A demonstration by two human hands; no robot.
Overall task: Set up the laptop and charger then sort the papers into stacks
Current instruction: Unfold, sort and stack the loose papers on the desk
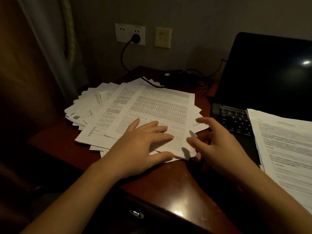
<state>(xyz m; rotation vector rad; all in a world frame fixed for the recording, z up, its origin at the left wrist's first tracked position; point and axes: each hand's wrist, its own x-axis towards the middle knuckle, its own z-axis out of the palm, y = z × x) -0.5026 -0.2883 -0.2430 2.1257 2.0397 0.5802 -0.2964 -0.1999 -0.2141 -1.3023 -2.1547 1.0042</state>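
A loose, fanned pile of printed papers point(138, 105) lies on the dark wooden desk point(170, 184). My left hand point(143, 147) rests flat on the top sheet, a printed table, with fingers spread. My right hand point(219, 142) hovers at the pile's near right corner with fingers spread and slightly bent; whether it touches the sheet's edge is unclear. The open black laptop point(270, 78) stands at the right, screen dark. A second stack of text pages point(287, 149) lies over its keyboard's right part. The charger brick point(175, 76) sits behind the pile, its plug point(135, 38) in the wall socket.
The wall outlet plate point(130, 33) and a beige switch plate point(163, 38) are on the wall behind the desk. A curtain point(50, 48) hangs at the left. Charger cables point(199, 81) lie coiled between the pile and the laptop. A drawer handle point(136, 214) shows below the desk edge.
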